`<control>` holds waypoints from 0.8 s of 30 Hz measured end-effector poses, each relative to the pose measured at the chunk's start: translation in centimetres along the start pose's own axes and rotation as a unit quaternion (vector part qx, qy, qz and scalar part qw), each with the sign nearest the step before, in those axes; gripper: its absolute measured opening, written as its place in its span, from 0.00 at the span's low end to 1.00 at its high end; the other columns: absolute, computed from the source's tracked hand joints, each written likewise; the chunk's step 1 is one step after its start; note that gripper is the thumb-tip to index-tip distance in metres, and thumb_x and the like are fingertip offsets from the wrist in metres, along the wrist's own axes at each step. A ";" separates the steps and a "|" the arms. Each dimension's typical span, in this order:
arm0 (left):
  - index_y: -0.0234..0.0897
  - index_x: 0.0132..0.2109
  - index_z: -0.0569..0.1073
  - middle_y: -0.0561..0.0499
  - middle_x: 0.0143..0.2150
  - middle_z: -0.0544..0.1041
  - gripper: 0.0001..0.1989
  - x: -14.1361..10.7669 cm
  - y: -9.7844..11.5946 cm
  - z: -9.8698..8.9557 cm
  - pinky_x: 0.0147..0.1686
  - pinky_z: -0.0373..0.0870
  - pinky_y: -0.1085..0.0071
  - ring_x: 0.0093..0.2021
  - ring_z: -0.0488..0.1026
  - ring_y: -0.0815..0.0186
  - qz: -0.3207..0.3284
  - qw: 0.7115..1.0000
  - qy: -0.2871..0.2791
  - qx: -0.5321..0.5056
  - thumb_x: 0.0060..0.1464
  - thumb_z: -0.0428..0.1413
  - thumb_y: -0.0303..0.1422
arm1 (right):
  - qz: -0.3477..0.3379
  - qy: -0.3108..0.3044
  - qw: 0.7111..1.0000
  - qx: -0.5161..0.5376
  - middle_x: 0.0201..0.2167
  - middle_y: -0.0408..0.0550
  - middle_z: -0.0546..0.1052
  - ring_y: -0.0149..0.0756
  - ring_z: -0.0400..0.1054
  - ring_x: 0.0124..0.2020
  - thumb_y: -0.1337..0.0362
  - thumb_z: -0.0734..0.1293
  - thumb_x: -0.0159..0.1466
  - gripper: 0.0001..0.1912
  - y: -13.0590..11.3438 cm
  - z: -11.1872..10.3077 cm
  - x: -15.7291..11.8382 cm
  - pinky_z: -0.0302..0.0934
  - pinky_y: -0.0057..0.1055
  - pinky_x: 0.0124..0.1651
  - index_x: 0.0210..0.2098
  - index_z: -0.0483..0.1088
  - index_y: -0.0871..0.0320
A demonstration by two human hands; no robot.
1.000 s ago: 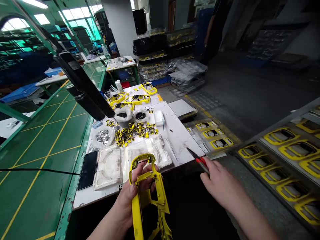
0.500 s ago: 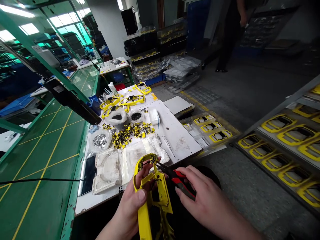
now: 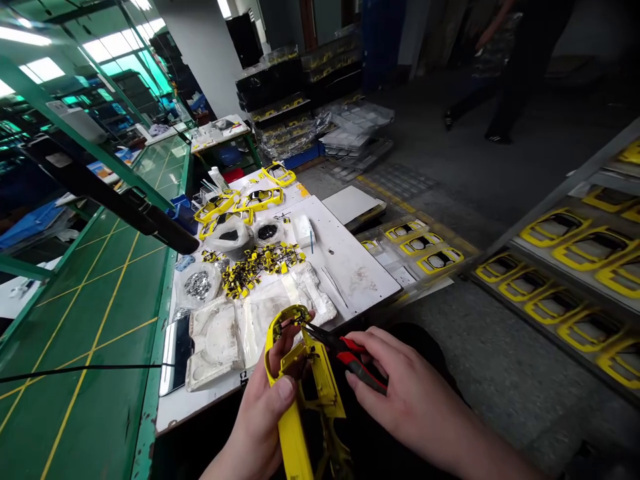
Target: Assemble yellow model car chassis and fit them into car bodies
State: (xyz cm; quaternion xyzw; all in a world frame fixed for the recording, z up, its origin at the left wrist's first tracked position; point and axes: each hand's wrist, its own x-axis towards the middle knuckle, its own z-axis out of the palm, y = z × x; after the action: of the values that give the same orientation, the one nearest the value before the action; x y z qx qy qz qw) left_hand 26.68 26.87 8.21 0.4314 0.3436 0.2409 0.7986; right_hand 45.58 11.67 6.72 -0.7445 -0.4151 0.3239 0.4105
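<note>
My left hand [image 3: 267, 407] is closed around a yellow plastic toy-car body shell [image 3: 295, 437], held tilted in front of the table edge with its inside toward me. In my right hand [image 3: 395, 377] are needle-nose pliers [image 3: 361, 368] with red and black handles. Their thin jaws reach the upper end of the shell, by small dark parts fixed inside its rim. Whether the tips grip anything there is too small to tell. Beyond the shell, on the white table, lies a worn white foam block [image 3: 215, 353].
A pile of small yellow and black parts [image 3: 250, 270] lies on the table, near bags of small pieces [image 3: 197, 283]. More yellow shells [image 3: 260, 199] stand farther back. Trays of shells [image 3: 560, 307] are at right. A black tube [image 3: 150, 220] slants over the left side. A person [image 3: 525, 67] walks behind.
The pliers' tips have shifted slightly left along the shell's upper end. Both hands keep their hold. The person in the background has moved to the right, and the view has shifted a little.
</note>
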 end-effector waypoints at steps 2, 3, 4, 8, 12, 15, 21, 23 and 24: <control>0.51 0.68 0.81 0.49 0.78 0.74 0.40 0.0 0.0 0.0 0.60 0.82 0.66 0.73 0.75 0.46 0.000 1.000 0.000 -0.001 0.49 0.78 0.50 | 0.007 0.000 1.000 0.010 0.55 0.47 0.80 0.41 0.78 0.54 0.60 0.69 0.72 0.17 -0.2 0.0 -0.1 0.73 0.38 0.58 0.59 0.77 0.48; 0.51 0.68 0.81 0.48 0.77 0.74 0.40 0.0 0.0 0.0 0.60 0.82 0.66 0.73 0.75 0.45 0.000 1.000 0.002 0.000 0.49 0.78 0.50 | 0.010 0.002 1.000 0.015 0.55 0.47 0.80 0.41 0.78 0.55 0.61 0.69 0.72 0.17 -0.3 0.0 -0.1 0.73 0.39 0.59 0.59 0.77 0.49; 0.51 0.68 0.80 0.48 0.77 0.74 0.40 -0.1 0.0 0.0 0.60 0.82 0.65 0.73 0.75 0.45 0.000 1.000 0.004 0.002 0.49 0.78 0.49 | 0.011 0.002 1.000 0.020 0.55 0.47 0.80 0.41 0.78 0.55 0.61 0.69 0.72 0.17 -0.4 -0.1 -0.1 0.73 0.39 0.59 0.59 0.77 0.49; 0.50 0.69 0.79 0.46 0.76 0.75 0.41 -0.3 0.2 0.3 0.62 0.82 0.60 0.71 0.76 0.42 -0.009 1.000 -0.005 0.016 0.49 0.78 0.51 | 0.014 -0.003 0.999 0.046 0.55 0.47 0.81 0.41 0.78 0.55 0.60 0.69 0.73 0.15 -1.0 -0.1 0.0 0.74 0.38 0.60 0.58 0.78 0.49; 0.47 0.71 0.77 0.40 0.70 0.80 0.41 -0.7 0.6 1.0 0.65 0.81 0.52 0.69 0.77 0.39 -0.019 0.998 -0.043 0.046 0.54 0.75 0.52 | 0.023 -0.018 0.996 0.079 0.54 0.45 0.81 0.39 0.78 0.54 0.57 0.71 0.74 0.13 -1.7 -0.3 0.0 0.74 0.36 0.58 0.57 0.79 0.47; 0.45 0.69 0.77 0.39 0.66 0.82 0.39 -1.1 0.8 1.7 0.65 0.80 0.49 0.66 0.79 0.38 -0.014 0.997 -0.054 0.057 0.55 0.75 0.51 | 0.025 -0.020 0.997 0.074 0.52 0.44 0.81 0.39 0.78 0.52 0.56 0.70 0.74 0.11 -2.2 -0.3 -0.1 0.74 0.35 0.55 0.54 0.79 0.47; 0.43 0.68 0.76 0.40 0.63 0.83 0.38 -1.6 1.0 2.8 0.61 0.80 0.53 0.61 0.82 0.42 -0.018 0.998 -0.033 0.046 0.55 0.76 0.47 | 0.019 -0.004 1.000 0.024 0.50 0.44 0.82 0.40 0.78 0.49 0.55 0.68 0.76 0.10 -3.0 0.0 -0.2 0.72 0.39 0.54 0.52 0.79 0.48; 0.43 0.68 0.75 0.40 0.63 0.84 0.39 -1.8 1.2 3.1 0.61 0.80 0.54 0.61 0.82 0.42 -0.020 0.998 -0.026 0.046 0.54 0.77 0.47 | 0.017 -0.015 0.999 0.023 0.50 0.44 0.83 0.40 0.78 0.49 0.55 0.68 0.76 0.10 -3.2 -0.1 0.0 0.72 0.39 0.53 0.50 0.79 0.48; 0.43 0.69 0.75 0.40 0.62 0.84 0.40 -1.8 1.2 3.1 0.61 0.80 0.54 0.60 0.82 0.43 -0.025 0.998 -0.027 0.046 0.54 0.77 0.47 | 0.014 -0.021 0.999 0.023 0.50 0.44 0.83 0.40 0.79 0.50 0.55 0.68 0.76 0.09 -3.3 -0.2 0.1 0.72 0.39 0.53 0.50 0.80 0.48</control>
State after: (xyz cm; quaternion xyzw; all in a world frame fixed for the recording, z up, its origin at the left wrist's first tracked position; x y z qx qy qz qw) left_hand 27.76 24.59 11.13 0.4650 0.3432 0.1934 0.7929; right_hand 44.61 12.77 9.74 -0.7340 -0.4054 0.3544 0.4139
